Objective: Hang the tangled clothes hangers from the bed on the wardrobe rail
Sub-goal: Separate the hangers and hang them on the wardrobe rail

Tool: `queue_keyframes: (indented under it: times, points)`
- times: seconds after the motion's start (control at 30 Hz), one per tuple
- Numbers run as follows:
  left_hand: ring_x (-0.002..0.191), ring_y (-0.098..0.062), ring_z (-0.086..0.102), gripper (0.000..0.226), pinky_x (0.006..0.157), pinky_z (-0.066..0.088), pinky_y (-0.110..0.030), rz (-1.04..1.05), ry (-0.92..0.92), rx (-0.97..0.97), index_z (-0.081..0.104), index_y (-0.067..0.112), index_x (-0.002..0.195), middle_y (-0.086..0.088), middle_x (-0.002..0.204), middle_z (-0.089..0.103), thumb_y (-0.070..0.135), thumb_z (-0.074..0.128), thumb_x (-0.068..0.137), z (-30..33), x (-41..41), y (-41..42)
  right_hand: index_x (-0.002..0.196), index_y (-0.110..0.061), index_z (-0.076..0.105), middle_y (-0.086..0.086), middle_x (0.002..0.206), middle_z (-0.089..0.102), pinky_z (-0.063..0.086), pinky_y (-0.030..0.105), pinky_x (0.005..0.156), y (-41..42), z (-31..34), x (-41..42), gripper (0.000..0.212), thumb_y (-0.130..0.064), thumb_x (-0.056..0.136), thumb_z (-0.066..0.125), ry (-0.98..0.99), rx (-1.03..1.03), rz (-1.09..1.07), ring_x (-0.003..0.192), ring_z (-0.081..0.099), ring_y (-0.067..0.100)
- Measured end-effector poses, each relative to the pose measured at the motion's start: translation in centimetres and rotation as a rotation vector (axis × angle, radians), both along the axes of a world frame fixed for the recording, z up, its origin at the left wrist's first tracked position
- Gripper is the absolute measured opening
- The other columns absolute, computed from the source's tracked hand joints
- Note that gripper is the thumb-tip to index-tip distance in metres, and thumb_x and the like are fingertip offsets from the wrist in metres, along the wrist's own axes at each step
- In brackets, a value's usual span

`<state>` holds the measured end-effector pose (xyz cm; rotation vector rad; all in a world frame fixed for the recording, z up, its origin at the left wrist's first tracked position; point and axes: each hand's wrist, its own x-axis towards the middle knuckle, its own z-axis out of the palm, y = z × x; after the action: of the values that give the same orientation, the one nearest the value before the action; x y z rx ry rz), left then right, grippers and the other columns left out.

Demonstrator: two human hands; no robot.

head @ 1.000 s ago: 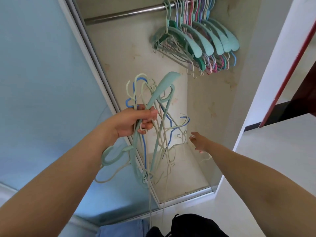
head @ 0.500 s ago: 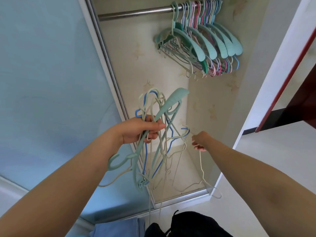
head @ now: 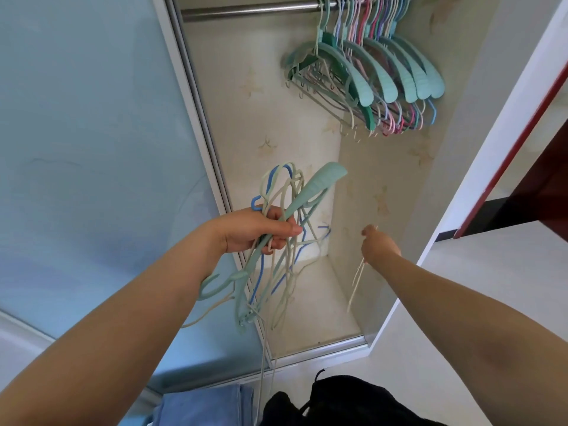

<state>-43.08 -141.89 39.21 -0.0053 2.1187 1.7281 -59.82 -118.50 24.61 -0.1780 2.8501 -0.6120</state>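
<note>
While the left hand (head: 258, 230) grips a tangled bunch of hangers (head: 276, 241) right in front of the open wardrobe (head: 276, 118), the right hand (head: 379, 245) is off to the side with its fingers curled around a single thin cream hanger (head: 356, 281), which dangles down below it and sits apart from the bunch. The bunch is a mess of thin cream and blue wire-type hangers plus at least one chunky teal plastic hanger (head: 313, 187) poking up and to the right above the fist. A few loose ends trail down toward the bottom of the view.

Inside the wardrobe, the metal rail (head: 246, 10) runs across the top, and the right part of it is already loaded with a packed row of hung hangers (head: 368, 78): wide teal ones in front, with pink, purple and blue thin ones mixed in. The left stretch of the rail is bare. The wardrobe's back and side walls have a pale patterned lining, and the wardrobe floor (head: 310, 305) is light coloured too.

A frosted blue sliding door (head: 92, 149) fills the left side. Down at the bottom edge there's some blue fabric (head: 203, 405) and a black bag or garment (head: 344, 401), can't really tell which. On the right, a white wall edge and a dark red door frame (head: 522, 124).
</note>
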Motion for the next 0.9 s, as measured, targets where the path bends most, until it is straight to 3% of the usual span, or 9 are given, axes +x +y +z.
queue_keyframes:
  times: [0.1, 0.3, 0.4, 0.5, 0.6, 0.67, 0.77, 0.83, 0.9]
  points:
    - [0.054, -0.010, 0.042, 0.025, 0.050, 0.035, -0.021, 0.120, 0.000, -0.066, 0.055, 0.019, 0.070, 0.005, 0.054, 0.044, 0.026, 0.078, 0.077, -0.5, -0.5, -0.4, 0.135, -0.005, 0.043, 0.015, 0.132, 0.054, 0.045, 0.041, 0.097, 0.3, 0.2, 0.6, 0.042, -0.024, 0.098, 0.049, -0.093, 0.283, 0.100, 0.122, 0.053, 0.033]
    - [0.054, -0.010, 0.045, 0.024, 0.051, 0.036, -0.023, 0.294, 0.028, -0.116, 0.056, 0.021, 0.070, 0.005, 0.053, 0.047, 0.029, 0.074, 0.083, -1.6, -1.9, -0.4, 0.123, -0.018, 0.061, 0.000, 0.121, 0.062, 0.045, 0.031, 0.082, 0.5, 0.9, 1.5, 0.034, -0.035, 0.094, 0.057, -0.098, 0.620, 0.218, 0.113, 0.059, 0.024]
    - [0.050, -0.007, 0.046, 0.023, 0.049, 0.039, -0.020, 0.368, 0.038, -0.127, 0.055, 0.021, 0.071, 0.008, 0.052, 0.048, 0.030, 0.071, 0.085, -2.3, -2.6, -0.3, 0.130, -0.017, 0.055, 0.005, 0.132, 0.054, 0.045, 0.034, 0.091, 0.5, 1.8, 1.4, 0.038, -0.035, 0.097, 0.050, -0.143, 0.516, 0.096, 0.120, 0.054, 0.026]
    - [0.052, -0.009, 0.047, 0.022, 0.047, 0.039, -0.021, 0.449, 0.076, -0.110, 0.057, 0.019, 0.072, 0.005, 0.054, 0.049, 0.031, 0.072, 0.084, -3.3, -3.4, -0.4, 0.129, -0.003, 0.055, 0.013, 0.132, 0.055, 0.043, 0.031, 0.099, 0.6, 1.5, 0.1, 0.035, -0.013, 0.098, 0.042, -0.262, 0.351, 0.094, 0.121, 0.054, 0.029]
    - [0.052, -0.013, 0.047, 0.022, 0.048, 0.039, -0.022, 0.561, 0.117, -0.075, 0.060, 0.014, 0.078, 0.000, 0.057, 0.050, 0.031, 0.072, 0.084, -4.0, -4.3, -0.5, 0.116, 0.009, 0.060, 0.015, 0.093, 0.061, 0.037, 0.001, 0.063, 0.4, 3.1, 0.1, 0.029, 0.000, 0.094, 0.042, -0.397, 0.431, 0.195, 0.089, 0.057, 0.020]
    - [0.049, -0.014, 0.045, 0.025, 0.047, 0.039, -0.022, 0.658, 0.133, -0.027, 0.058, 0.014, 0.072, -0.004, 0.058, 0.049, 0.030, 0.073, 0.083, -4.4, -4.9, -0.7, 0.091, 0.005, 0.060, 0.009, 0.073, 0.051, 0.035, 0.011, 0.056, -0.2, 3.9, 0.3, 0.018, 0.002, 0.093, 0.042, -0.394, 0.229, 0.178, 0.069, 0.050, 0.021]
    - [0.048, -0.013, 0.045, 0.028, 0.047, 0.039, -0.022, 0.800, 0.125, 0.022, 0.055, 0.015, 0.069, -0.004, 0.059, 0.049, 0.030, 0.073, 0.083, -4.7, -5.9, -0.8, 0.074, -0.007, 0.056, 0.001, 0.051, 0.031, 0.017, 0.020, 0.046, -0.8, 5.6, 0.4, 0.037, -0.026, 0.101, 0.040, -0.376, -0.139, 0.010, 0.045, 0.022, 0.015]
    - [0.050, -0.014, 0.046, 0.027, 0.050, 0.040, -0.022, 0.859, 0.113, 0.035, 0.055, 0.015, 0.071, -0.004, 0.060, 0.049, 0.032, 0.072, 0.083, -4.9, -6.5, -1.1, 0.074, -0.010, 0.059, 0.003, 0.054, 0.030, 0.019, 0.019, 0.045, -1.8, 6.6, 0.2, 0.046, -0.036, 0.103, 0.033, -0.399, -0.191, -0.024, 0.044, 0.023, 0.014]
    - [0.052, -0.016, 0.046, 0.027, 0.054, 0.041, -0.023, 0.896, 0.109, 0.052, 0.056, 0.014, 0.072, -0.005, 0.062, 0.050, 0.033, 0.072, 0.083, -5.0, -7.1, -1.4, 0.070, -0.013, 0.053, 0.008, 0.062, 0.044, 0.031, 0.023, 0.049, -2.9, 7.6, 0.5, 0.042, -0.029, 0.104, 0.034, -0.261, -0.179, 0.015, 0.050, 0.040, 0.019]
